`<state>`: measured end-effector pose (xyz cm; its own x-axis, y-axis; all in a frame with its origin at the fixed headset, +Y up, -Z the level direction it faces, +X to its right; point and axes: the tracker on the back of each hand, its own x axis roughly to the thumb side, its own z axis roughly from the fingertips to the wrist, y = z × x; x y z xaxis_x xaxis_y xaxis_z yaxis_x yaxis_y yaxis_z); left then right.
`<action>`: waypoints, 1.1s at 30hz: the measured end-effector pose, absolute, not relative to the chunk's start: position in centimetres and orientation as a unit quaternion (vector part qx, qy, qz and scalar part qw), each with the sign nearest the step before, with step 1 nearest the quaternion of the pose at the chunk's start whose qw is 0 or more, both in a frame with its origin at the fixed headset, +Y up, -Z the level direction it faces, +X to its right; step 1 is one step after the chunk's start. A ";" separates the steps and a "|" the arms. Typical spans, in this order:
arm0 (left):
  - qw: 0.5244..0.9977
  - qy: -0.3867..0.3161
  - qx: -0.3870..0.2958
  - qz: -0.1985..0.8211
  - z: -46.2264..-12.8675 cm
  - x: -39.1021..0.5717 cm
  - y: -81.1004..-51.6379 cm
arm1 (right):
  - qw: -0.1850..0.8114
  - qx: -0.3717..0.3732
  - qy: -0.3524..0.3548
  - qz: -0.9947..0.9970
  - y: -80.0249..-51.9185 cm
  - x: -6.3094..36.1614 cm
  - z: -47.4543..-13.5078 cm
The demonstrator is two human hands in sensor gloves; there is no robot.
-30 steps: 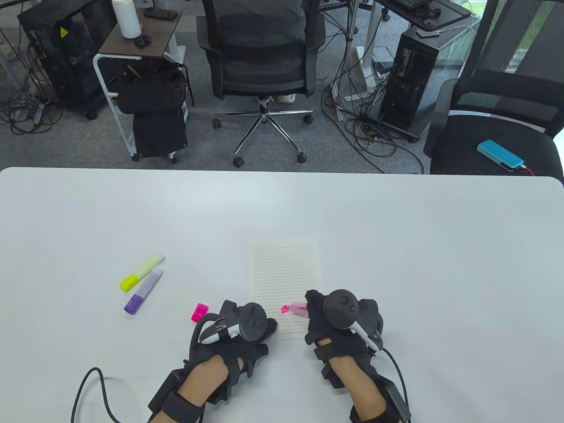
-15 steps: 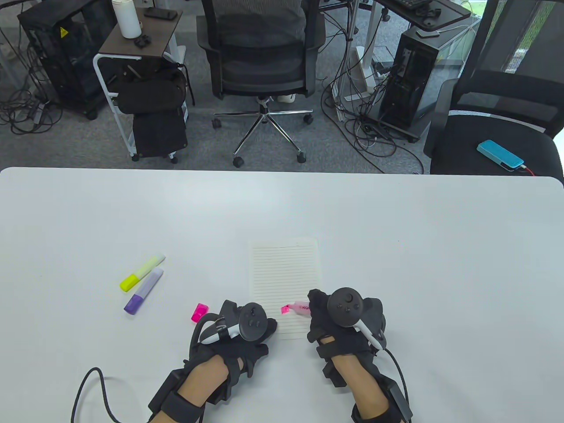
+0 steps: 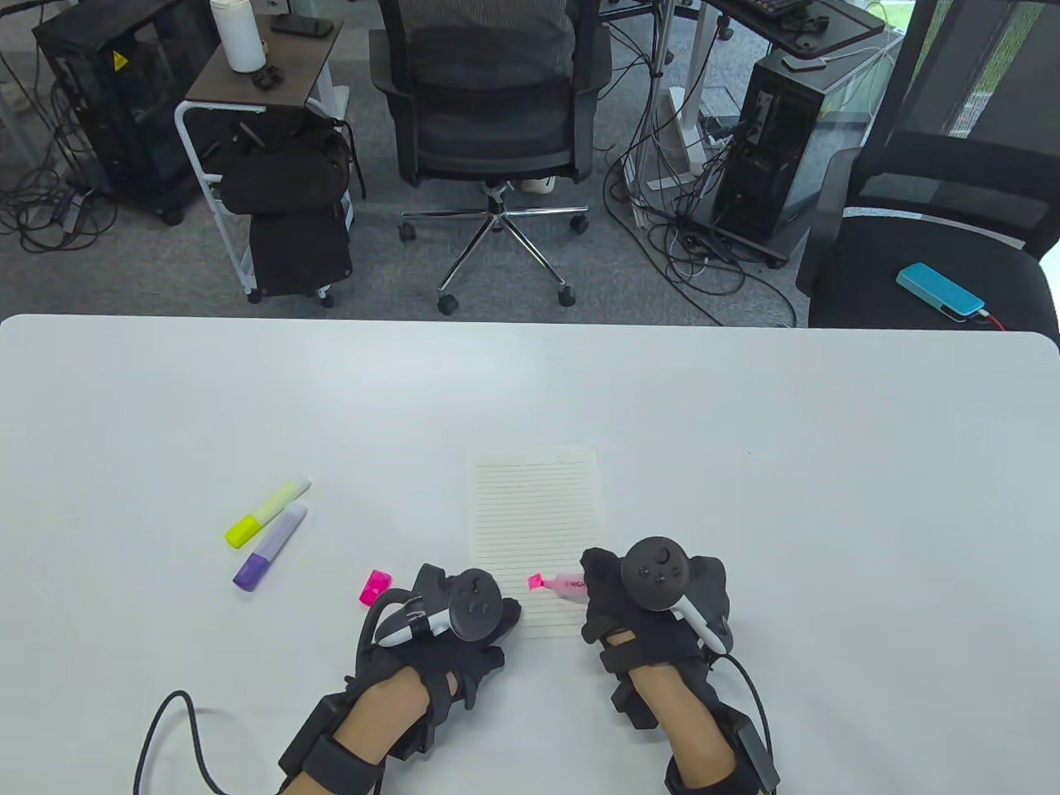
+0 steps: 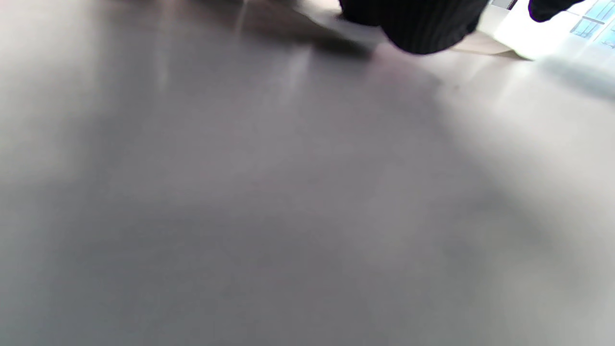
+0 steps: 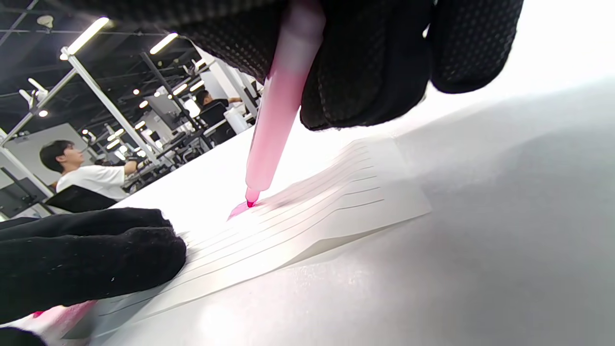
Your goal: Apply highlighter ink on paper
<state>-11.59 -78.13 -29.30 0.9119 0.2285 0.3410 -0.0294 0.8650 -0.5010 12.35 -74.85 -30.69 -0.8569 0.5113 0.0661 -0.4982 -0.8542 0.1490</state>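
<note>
Right hand (image 3: 646,604) pinches light, rigid pink highlighter (image 5: 278,115) mid-barrel, tip on the paper (image 3: 534,513); flimsy sheet likely slides, left hand (image 3: 464,617) flat on its corner.

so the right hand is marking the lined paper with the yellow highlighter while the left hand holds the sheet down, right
Not quite: the highlighter in the right hand is pink, not yellow, as the right wrist view shows. Its tip touches the lined paper sheet while the left hand holds the sheet down.

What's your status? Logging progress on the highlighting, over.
Right hand grips pink highlighter, tip on lined paper. Left hand rests on paper's near-left corner. Pink cap off, lying left. Nothing in the way.
</note>
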 end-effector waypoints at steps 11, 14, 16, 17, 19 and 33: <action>0.945 -0.199 -0.251 0.068 -29.3 -11.6 -78.1 | 0.272 0.048 0.068 0.959 -74.9 12.5 -30.8; 0.945 -0.199 -0.251 0.068 -29.3 -11.6 -78.1 | 0.281 0.051 0.063 0.956 -75.3 12.4 -30.9; 0.945 -0.199 -0.251 0.068 -29.3 -11.6 -78.2 | 0.275 0.050 0.066 0.958 -75.4 12.5 -31.0; 0.945 -0.199 -0.251 0.068 -29.3 -11.6 -78.2 | 0.276 0.050 0.070 0.957 -75.4 12.5 -31.0; 0.945 -0.199 -0.251 0.068 -29.3 -11.6 -78.2 | 0.275 0.050 0.083 0.956 -75.1 12.6 -31.0; 0.945 -0.200 -0.251 0.068 -29.3 -11.6 -78.2 | 0.271 0.058 0.065 0.959 -75.2 12.4 -30.8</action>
